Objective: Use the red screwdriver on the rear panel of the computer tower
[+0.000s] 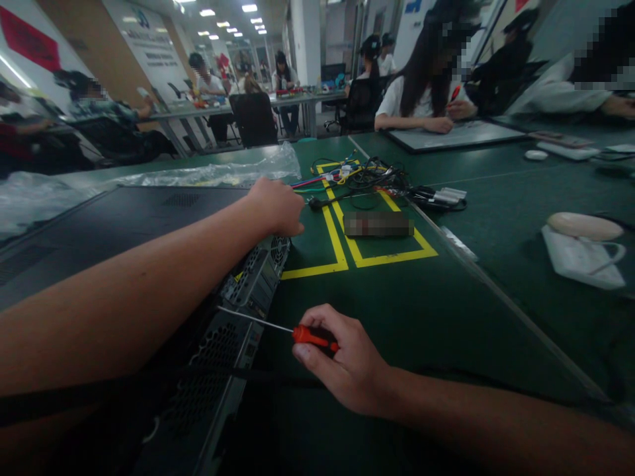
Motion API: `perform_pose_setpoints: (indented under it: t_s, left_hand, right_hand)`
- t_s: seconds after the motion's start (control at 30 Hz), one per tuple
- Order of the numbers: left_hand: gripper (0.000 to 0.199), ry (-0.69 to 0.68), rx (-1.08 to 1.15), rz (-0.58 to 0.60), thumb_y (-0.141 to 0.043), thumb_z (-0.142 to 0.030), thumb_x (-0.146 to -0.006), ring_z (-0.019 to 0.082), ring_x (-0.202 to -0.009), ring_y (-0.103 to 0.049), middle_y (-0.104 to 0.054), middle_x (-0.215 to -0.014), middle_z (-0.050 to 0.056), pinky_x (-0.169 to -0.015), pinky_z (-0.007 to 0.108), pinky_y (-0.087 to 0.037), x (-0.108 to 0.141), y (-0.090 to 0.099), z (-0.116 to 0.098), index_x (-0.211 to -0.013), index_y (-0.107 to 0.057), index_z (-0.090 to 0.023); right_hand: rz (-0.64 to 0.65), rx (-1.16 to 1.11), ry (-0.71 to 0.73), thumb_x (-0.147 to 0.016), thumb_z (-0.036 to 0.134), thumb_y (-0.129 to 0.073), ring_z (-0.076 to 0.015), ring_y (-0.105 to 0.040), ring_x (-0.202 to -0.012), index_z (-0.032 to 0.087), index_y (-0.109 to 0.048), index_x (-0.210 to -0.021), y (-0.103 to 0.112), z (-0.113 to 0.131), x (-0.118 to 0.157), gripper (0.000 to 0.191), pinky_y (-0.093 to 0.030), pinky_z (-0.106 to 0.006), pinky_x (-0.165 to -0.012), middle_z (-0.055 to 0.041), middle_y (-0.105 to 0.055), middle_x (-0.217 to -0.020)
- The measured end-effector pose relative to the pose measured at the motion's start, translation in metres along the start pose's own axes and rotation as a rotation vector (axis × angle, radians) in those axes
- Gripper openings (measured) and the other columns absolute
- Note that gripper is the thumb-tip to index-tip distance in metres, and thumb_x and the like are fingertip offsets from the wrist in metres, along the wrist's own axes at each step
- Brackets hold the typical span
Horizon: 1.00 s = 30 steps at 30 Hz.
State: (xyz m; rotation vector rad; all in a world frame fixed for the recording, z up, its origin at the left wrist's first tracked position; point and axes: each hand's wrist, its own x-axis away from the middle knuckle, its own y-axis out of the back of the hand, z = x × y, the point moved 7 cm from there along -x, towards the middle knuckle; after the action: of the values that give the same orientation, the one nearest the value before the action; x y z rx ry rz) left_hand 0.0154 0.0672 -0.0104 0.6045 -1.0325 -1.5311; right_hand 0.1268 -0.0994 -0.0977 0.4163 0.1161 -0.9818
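Observation:
A black computer case [183,198] lies on its side at the left, its perforated rear panel facing right. My right hand [347,357] is closed around the red and black handle of a screwdriver [311,337]. The long thin shaft points left, and its tip meets the edge of the rear panel [255,284]. My left hand [275,205] rests at the far rear corner of the case, above the round fan grille [279,250]. Its fingers curl down over the edge, and their undersides are hidden, so I cannot tell whether they grip it.
Yellow tape [317,270] marks the green table [421,317]. A tangle of cables [381,175] and a blurred dark object [378,225] lie beyond my hands. Clear plastic wrap [223,168] is behind the case. A white mouse-like object [585,226] sits at right. Other people work across the room.

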Motion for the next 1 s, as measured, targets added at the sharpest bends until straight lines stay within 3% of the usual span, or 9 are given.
perform_pose_setpoints:
  t_s: [0.23, 0.53, 0.7, 0.83, 1.0]
  left_hand:
    - [0.058, -0.012, 0.014, -0.009, -0.046, -0.052, -0.082, 0.038, -0.119, -0.060, -0.068, -0.131, 0.018, -0.092, 0.050, -0.047, 0.0017, 0.0022, -0.0018, -0.126, -0.070, -0.021]
    - [0.057, -0.010, 0.003, -0.014, -0.047, -0.053, -0.083, 0.036, -0.118, -0.061, -0.069, -0.129, 0.016, -0.091, 0.047, -0.047, 0.0018, 0.0022, -0.0012, -0.126, -0.070, -0.023]
    - [0.058, -0.012, 0.023, -0.006, -0.047, -0.052, -0.082, 0.039, -0.120, -0.059, -0.068, -0.131, 0.017, -0.094, 0.051, -0.046, 0.0000, -0.0003, -0.0007, -0.127, -0.070, -0.022]
    - [0.060, -0.008, 0.030, -0.005, -0.047, -0.053, -0.082, 0.039, -0.121, -0.058, -0.068, -0.132, 0.017, -0.095, 0.051, -0.045, -0.0005, -0.0004, -0.0002, -0.128, -0.069, -0.023]
    - [0.059, -0.022, 0.009, -0.004, -0.045, -0.052, -0.082, 0.038, -0.119, -0.060, -0.068, -0.130, 0.018, -0.092, 0.050, -0.047, 0.0007, 0.0010, -0.0015, -0.126, -0.070, -0.021]
  right_hand:
    - [-0.002, 0.010, 0.032, -0.092, 0.027, -0.061, -0.0130, -0.053, -0.069, 0.019, -0.059, -0.097, 0.0004, 0.0024, -0.0009, 0.009, -0.043, -0.026, -0.067, 0.0014, -0.059, -0.081]
    - [0.000, 0.021, 0.099, -0.100, 0.029, -0.051, -0.0153, -0.059, -0.074, 0.017, -0.066, -0.099, 0.0001, 0.0055, 0.0000, 0.019, -0.046, -0.028, -0.069, -0.0031, -0.063, -0.084]
    - [-0.010, -0.015, 0.049, -0.094, 0.027, -0.061, -0.0156, -0.062, -0.078, 0.018, -0.061, -0.111, -0.0007, 0.0013, 0.0007, 0.019, -0.047, -0.028, -0.070, -0.0030, -0.066, -0.091]
    - [-0.013, -0.036, 0.015, -0.084, 0.021, -0.070, -0.0131, -0.057, -0.069, 0.021, -0.054, -0.108, -0.0023, -0.0011, 0.0018, 0.028, -0.045, -0.026, -0.064, 0.0019, -0.063, -0.083]
    - [-0.018, -0.046, -0.013, -0.087, 0.020, -0.067, -0.0103, -0.049, -0.059, 0.021, -0.054, -0.096, -0.0025, -0.0027, 0.0015, 0.016, -0.039, -0.024, -0.056, 0.0044, -0.056, -0.074]
